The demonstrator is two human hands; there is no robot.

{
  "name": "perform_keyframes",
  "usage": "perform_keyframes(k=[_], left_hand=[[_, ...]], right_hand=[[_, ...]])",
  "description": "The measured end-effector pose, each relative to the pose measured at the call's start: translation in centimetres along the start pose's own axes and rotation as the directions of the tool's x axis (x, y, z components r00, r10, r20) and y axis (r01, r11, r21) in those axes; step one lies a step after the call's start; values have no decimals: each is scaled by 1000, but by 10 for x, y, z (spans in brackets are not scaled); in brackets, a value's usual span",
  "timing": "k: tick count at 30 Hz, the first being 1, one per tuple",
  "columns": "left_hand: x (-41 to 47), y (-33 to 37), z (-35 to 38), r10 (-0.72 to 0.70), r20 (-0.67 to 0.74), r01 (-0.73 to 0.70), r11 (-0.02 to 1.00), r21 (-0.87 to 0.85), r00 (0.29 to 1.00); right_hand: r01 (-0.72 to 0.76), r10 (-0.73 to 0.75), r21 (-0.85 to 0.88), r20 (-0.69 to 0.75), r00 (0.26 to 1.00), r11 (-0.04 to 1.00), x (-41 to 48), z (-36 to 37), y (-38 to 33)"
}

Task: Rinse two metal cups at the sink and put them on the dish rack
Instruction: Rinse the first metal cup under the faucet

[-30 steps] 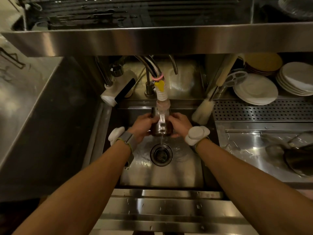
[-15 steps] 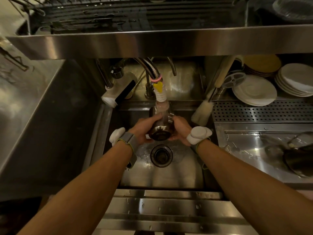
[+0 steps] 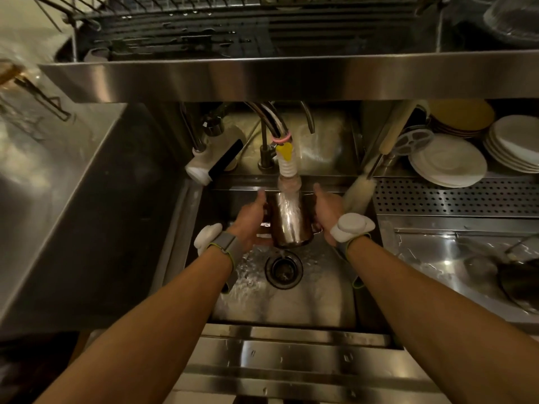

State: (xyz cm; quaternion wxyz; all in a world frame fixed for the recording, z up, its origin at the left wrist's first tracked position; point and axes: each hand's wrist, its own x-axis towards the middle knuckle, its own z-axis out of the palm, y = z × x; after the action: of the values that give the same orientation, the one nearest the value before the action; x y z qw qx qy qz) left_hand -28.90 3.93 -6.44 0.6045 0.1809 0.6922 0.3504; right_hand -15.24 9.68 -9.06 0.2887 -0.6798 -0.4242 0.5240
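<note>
- Since half a second ago, I've turned the metal cup [image 3: 288, 220] side-on under the faucet [image 3: 287, 170] stream.
- My left hand [image 3: 250, 220] and right hand [image 3: 326, 211] clasp it, thumbs raised, fingers curled underneath, above the sink [image 3: 291, 304] drain [image 3: 283, 268].

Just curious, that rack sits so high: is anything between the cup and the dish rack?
Yes: the broad steel shelf edge lies between the shiny metal cup and the dark wire dish rack, which sits above and behind it.
</note>
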Motion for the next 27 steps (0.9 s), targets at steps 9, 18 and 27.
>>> perform_keyframes(k=[9, 18, 27], left_hand=[[13, 1, -22, 47, -109, -34, 993, 110, 993], [19, -2, -19, 7, 49, -15, 987, 158, 999], [22, -6, -2, -18, 243, -24, 985, 168, 970]], right_hand=[[-32, 27, -52, -90, 996, 998, 10, -4, 5], [-49, 49, -21, -10, 999, 999, 10, -2, 1], [-49, 47, -126, -21, 999, 991, 9, -4, 1]])
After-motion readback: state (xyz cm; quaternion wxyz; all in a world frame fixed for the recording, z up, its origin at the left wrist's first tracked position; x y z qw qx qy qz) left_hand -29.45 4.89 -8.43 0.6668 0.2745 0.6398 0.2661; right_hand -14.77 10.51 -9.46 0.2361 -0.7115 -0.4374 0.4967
